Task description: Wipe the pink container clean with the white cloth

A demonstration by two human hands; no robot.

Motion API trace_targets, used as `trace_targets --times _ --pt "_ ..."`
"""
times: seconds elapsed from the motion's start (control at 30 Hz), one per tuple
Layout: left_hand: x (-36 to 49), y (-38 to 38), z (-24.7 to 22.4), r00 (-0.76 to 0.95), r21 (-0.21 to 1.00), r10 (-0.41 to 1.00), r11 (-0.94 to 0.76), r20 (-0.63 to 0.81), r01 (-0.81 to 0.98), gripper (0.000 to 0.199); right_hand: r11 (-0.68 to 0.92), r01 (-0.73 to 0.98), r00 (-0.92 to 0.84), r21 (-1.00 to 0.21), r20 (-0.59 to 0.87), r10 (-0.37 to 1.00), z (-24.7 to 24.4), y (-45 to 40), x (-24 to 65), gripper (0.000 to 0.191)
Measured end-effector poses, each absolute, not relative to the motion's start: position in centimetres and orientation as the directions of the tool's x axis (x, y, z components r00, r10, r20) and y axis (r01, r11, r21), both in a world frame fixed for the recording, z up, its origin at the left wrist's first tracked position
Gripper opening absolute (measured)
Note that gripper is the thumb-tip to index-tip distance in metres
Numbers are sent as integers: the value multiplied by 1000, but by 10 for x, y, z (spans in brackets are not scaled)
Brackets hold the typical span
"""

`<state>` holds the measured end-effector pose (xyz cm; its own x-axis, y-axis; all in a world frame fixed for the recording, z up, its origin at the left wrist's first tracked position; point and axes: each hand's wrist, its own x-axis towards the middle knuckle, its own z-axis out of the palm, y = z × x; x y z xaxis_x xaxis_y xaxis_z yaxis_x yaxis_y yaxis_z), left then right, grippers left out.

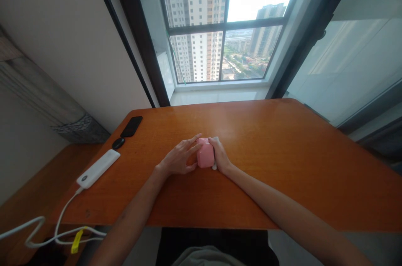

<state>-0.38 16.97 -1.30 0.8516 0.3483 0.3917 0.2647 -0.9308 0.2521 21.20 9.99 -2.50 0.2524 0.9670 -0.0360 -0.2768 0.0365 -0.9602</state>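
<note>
Pink rounded block (205,153), exact item unclear. Long axis runs roughly away from the person, top end tipped slightly toward the window. It sits near mid-table, on the near half of an orange wood tabletop (266,140).

Left hand (179,157): fingers extended, partly open, tips on the block's left side and top. Right hand (220,155): curled close against its right side. Block sits between both palms, held from the sides. A small white piece (214,167) shows at the block's right edge, by the right hand; can't tell what it is.

Left end of table: black smartphone (131,126), small black oval object (118,143), white power bank (98,168) with white cable (56,232) trailing off the edge. Ahead: high-rise window (222,27).
</note>
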Motion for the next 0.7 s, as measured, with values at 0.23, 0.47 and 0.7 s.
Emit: trace_targets --times 0.23,0.47,0.7 --pt "4 167 -21 818 341 380 -908 432 242 117 53 -254 261 -966 -16 965 -16 97 210 52" --pt "7 166 -22 794 359 386 -905 470 228 116 14 -225 230 -974 -39 972 -10 93 209 51" --pt "8 166 -24 746 383 420 -893 517 238 108 54 -212 253 -976 -1 968 -22 97 211 54"
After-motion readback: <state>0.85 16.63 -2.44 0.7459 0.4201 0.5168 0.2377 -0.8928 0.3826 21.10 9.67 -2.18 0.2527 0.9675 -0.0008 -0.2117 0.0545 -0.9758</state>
